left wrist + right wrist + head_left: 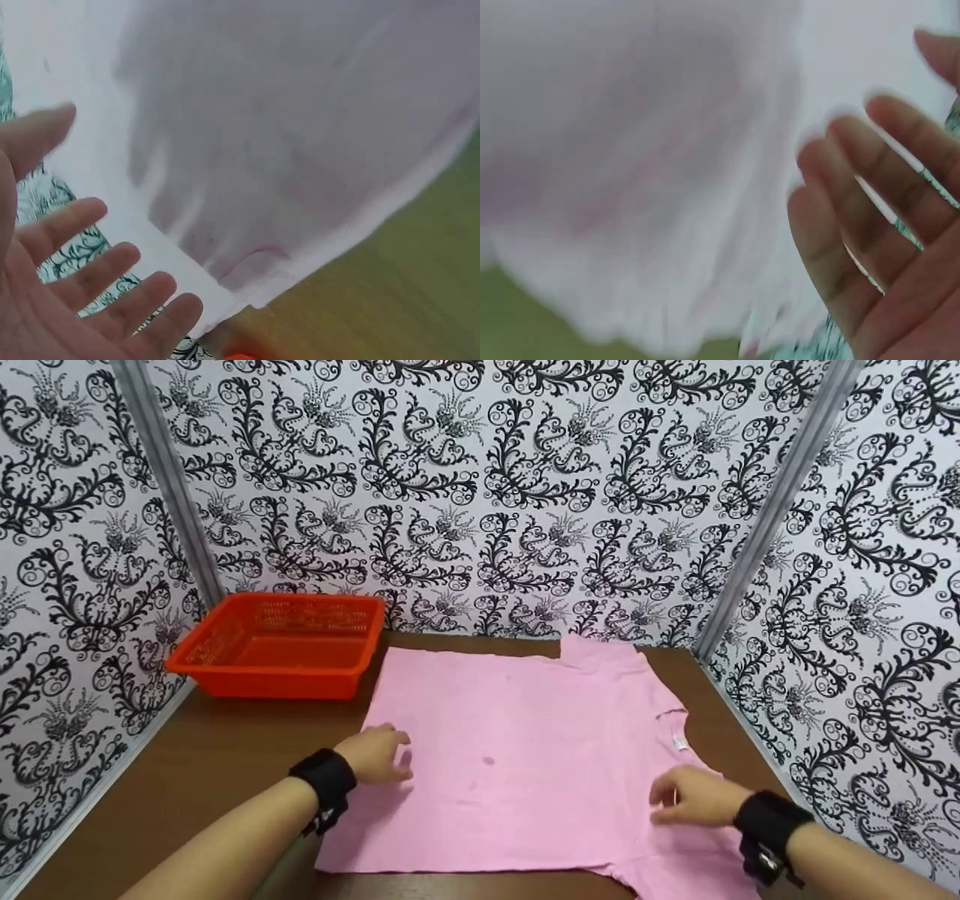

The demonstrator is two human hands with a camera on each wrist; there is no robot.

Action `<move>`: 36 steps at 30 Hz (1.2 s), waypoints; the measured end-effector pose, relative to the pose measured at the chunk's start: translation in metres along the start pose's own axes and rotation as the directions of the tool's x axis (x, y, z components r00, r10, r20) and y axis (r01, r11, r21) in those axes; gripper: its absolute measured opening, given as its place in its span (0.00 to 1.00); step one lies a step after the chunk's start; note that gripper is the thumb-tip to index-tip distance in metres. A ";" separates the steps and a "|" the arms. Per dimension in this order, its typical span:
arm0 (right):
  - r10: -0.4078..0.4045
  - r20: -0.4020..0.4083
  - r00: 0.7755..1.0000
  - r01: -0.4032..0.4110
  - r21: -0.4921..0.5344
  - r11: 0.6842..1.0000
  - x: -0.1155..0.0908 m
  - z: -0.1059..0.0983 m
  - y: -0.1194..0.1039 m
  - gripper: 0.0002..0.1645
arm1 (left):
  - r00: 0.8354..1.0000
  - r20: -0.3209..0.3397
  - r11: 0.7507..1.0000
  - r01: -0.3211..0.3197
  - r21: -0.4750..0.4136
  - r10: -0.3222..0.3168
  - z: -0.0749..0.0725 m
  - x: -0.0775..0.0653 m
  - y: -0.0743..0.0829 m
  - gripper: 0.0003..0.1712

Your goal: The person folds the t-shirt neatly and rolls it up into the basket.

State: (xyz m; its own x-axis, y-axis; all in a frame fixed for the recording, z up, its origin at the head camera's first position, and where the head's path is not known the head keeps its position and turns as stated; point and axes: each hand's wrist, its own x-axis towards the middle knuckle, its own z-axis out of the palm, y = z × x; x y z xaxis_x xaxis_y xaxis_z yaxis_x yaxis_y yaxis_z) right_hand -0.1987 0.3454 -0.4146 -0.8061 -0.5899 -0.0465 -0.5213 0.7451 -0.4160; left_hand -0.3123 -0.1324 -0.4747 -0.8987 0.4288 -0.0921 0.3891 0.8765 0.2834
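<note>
A pink T-shirt (pixel 517 750) lies spread flat, its neckline with a white label (pixel 680 742) toward the right and its hem toward the left. Over the hem side hovers my left hand (pixel 375 754), fingers loosely spread and holding nothing; the left wrist view shows the same hand (pixel 97 285) with separated fingers beside the cloth. My right hand (pixel 697 796) is above the shirt below the neckline, fingers slightly bent, with nothing in them. In the right wrist view the fingers (pixel 877 180) extend next to blurred pink fabric. A small dark spot marks the shirt's middle.
An orange plastic basket (pixel 277 682) with perforated sides stands at the back left of the brown table (pixel 225 750). Black-and-white patterned walls (pixel 465 510) enclose the table at the back and both sides. One sleeve (pixel 596 649) reaches the table's back edge.
</note>
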 end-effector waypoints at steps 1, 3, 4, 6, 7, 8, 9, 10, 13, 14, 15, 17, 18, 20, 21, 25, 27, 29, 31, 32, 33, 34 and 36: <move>0.047 -0.020 0.999 -0.048 -0.049 0.998 0.004 -0.004 0.006 0.19 | 1.000 0.023 1.000 0.002 -0.006 -0.002 0.001 0.004 -0.002 0.37; 0.113 -0.041 0.993 -0.118 -0.127 0.985 0.012 0.003 0.038 0.34 | 0.997 0.075 1.000 0.010 0.002 -0.010 0.005 0.010 -0.005 0.46; 0.136 -0.043 0.990 -0.141 -0.145 0.979 0.015 0.008 0.055 0.41 | 0.995 0.099 1.000 0.013 0.012 -0.014 0.008 0.011 -0.006 0.50; 0.150 -0.043 0.988 -0.155 -0.167 0.974 0.021 0.022 0.086 0.52 | 0.990 0.140 0.999 0.021 0.025 -0.024 0.014 0.013 -0.009 0.57; 0.147 -0.039 0.988 -0.152 -0.171 0.973 0.023 0.029 0.099 0.56 | 0.987 0.158 0.999 0.028 0.028 -0.033 0.016 0.013 -0.009 0.59; 0.144 -0.032 0.989 -0.147 -0.171 0.974 0.024 0.034 0.106 0.58 | 0.985 0.170 0.999 0.031 0.038 -0.037 0.019 0.012 -0.010 0.60; 0.144 -0.024 0.989 -0.146 -0.169 0.975 0.024 0.038 0.111 0.58 | 0.983 0.180 0.999 0.034 0.043 -0.041 0.020 0.010 -0.010 0.61; 0.140 -0.014 0.990 -0.140 -0.176 0.974 0.025 0.042 0.116 0.59 | 0.981 0.189 0.999 0.039 0.038 -0.045 0.020 0.008 -0.008 0.61; 0.142 0.009 0.990 -0.138 -0.186 0.973 0.024 0.046 0.122 0.60 | 0.979 0.197 0.998 0.047 0.036 -0.054 0.022 0.005 -0.006 0.61; 0.144 0.015 0.989 -0.139 -0.186 0.973 0.023 0.046 0.123 0.60 | 0.979 0.196 0.998 0.049 0.037 -0.056 0.022 0.005 -0.006 0.61; 0.152 0.019 0.988 -0.146 -0.194 0.970 0.023 0.047 0.126 0.61 | 0.980 0.193 0.998 0.048 0.037 -0.054 0.021 0.005 -0.005 0.61; 0.168 0.021 0.985 -0.161 -0.196 0.967 0.024 0.045 0.131 0.62 | 0.982 0.181 0.998 0.042 0.040 -0.048 0.022 0.007 -0.006 0.61; 0.176 0.018 0.984 -0.169 -0.198 0.966 0.025 0.044 0.133 0.62 | 0.983 0.176 0.998 0.041 0.039 -0.047 0.021 0.008 -0.005 0.61; 0.184 0.012 0.983 -0.178 -0.197 0.964 0.027 0.042 0.135 0.62 | 0.986 0.164 0.999 0.031 0.043 -0.037 0.020 0.010 -0.005 0.61; 0.185 0.010 0.983 -0.179 -0.204 0.962 0.027 0.040 0.136 0.62 | 0.987 0.160 0.999 0.024 0.041 -0.030 0.019 0.010 -0.006 0.61; 0.150 -0.008 0.989 -0.148 -0.198 0.969 0.024 0.032 0.135 0.61 | 0.984 0.178 0.999 0.008 0.050 -0.017 0.015 0.009 -0.009 0.62; 0.116 -0.014 0.993 -0.117 -0.212 0.970 0.019 0.026 0.134 0.58 | 0.983 0.185 0.999 -0.005 0.047 -0.004 0.012 0.006 -0.012 0.62; 0.088 -0.024 0.996 -0.091 -0.217 0.972 0.009 0.022 0.130 0.55 | 0.983 0.180 0.998 -0.031 0.046 0.023 0.009 -0.002 -0.015 0.62; 0.060 -0.033 0.998 -0.066 -0.254 0.965 -0.003 0.019 0.126 0.50 | 0.985 0.162 0.996 -0.070 0.046 0.062 0.006 -0.011 -0.017 0.60; 0.053 -0.035 0.998 -0.060 -0.262 0.963 -0.008 0.018 0.124 0.47 | 0.985 0.151 0.995 -0.091 0.042 0.084 0.005 -0.015 -0.018 0.58; 0.042 -0.043 0.998 -0.052 -0.275 0.960 -0.013 0.017 0.122 0.44 | 0.985 0.139 0.993 -0.112 0.043 0.105 0.003 -0.020 -0.019 0.55; 0.033 -0.051 0.998 -0.046 -0.280 0.959 -0.019 0.016 0.120 0.40 | 0.984 0.131 0.990 -0.131 0.050 0.123 0.002 -0.024 -0.020 0.51; 0.014 -0.056 0.998 -0.028 -0.256 0.966 -0.029 0.016 0.116 0.29 | 0.982 0.125 0.987 -0.150 0.053 0.143 0.001 -0.032 -0.020 0.39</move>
State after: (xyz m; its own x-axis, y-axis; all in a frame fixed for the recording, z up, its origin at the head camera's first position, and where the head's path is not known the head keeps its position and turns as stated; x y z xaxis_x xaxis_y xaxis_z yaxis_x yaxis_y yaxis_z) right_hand -0.2311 0.4444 -0.4762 -0.8276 -0.5613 -0.0009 -0.5532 0.8160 -0.1678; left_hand -0.2910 -0.1637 -0.4782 -0.8014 0.5736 -0.1695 0.5300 0.8124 0.2431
